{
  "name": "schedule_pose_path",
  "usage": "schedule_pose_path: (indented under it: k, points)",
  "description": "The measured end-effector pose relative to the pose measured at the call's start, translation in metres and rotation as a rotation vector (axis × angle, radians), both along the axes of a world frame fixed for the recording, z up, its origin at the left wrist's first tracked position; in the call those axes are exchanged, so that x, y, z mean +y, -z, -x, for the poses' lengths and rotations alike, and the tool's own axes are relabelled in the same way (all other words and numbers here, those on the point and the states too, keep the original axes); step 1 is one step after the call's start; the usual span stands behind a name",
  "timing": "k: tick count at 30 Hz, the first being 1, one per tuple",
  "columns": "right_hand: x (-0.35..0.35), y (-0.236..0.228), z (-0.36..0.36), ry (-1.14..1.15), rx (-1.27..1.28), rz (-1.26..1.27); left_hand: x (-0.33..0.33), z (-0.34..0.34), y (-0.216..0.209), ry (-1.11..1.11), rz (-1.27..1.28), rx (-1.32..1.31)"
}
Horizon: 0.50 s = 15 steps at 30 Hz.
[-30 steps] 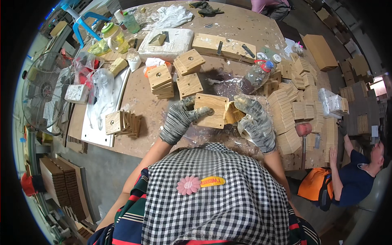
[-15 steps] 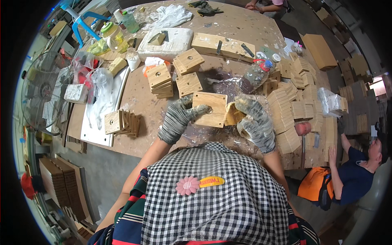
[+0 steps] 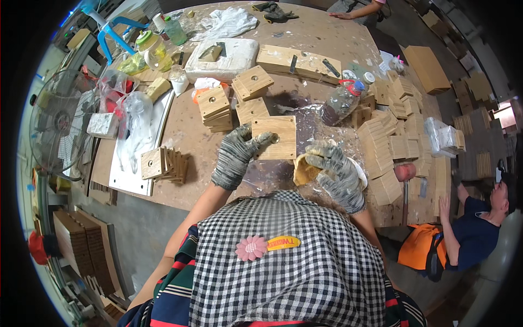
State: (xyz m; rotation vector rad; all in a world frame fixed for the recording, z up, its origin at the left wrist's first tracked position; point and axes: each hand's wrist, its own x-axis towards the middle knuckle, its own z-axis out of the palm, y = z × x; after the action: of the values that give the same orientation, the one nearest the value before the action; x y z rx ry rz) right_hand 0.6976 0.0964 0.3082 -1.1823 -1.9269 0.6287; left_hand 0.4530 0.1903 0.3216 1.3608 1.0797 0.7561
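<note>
In a grey, stained knit glove, my left hand (image 3: pixel 235 156) grips a square wooden plate (image 3: pixel 283 136) by its left side, thumb over the face. The plate has a hole near its middle and small holes at the corners. My right hand (image 3: pixel 336 173), gloved likewise, is closed on a yellow-brown rag (image 3: pixel 305 171) just below the plate's lower right corner. A white rounded edge (image 3: pixel 359 173) shows behind that hand; what it belongs to is hidden. Beyond my left hand stand stacks of similar plates (image 3: pixel 214 103), and another stack (image 3: pixel 158 163) sits to its left.
Many wooden pieces (image 3: pixel 378 147) crowd the right side, beside a bottle with a blue cap (image 3: pixel 342 103) and a red-headed mallet (image 3: pixel 405 172). A white block (image 3: pixel 223 60) and planks (image 3: pixel 299 62) lie farther back. A fan (image 3: pixel 60 122) stands left; a co-worker (image 3: pixel 468 229) is right.
The plate in my left hand has shifted slightly up and left. My right hand and the rag have moved down and left, away from its edge. A far person's hand now lies on the table.
</note>
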Motion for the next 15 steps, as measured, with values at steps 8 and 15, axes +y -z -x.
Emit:
schedule_pose_path:
  k: [8, 15]
  points:
    - [0.009, -0.013, 0.013, 0.159, 0.235, 0.121, -0.002, 0.0, 0.009, 0.021, 0.031, 0.026]
    - [0.009, 0.006, 0.01, 0.074, 0.101, 0.049, 0.002, 0.003, 0.012, -0.034, 0.02, -0.02]
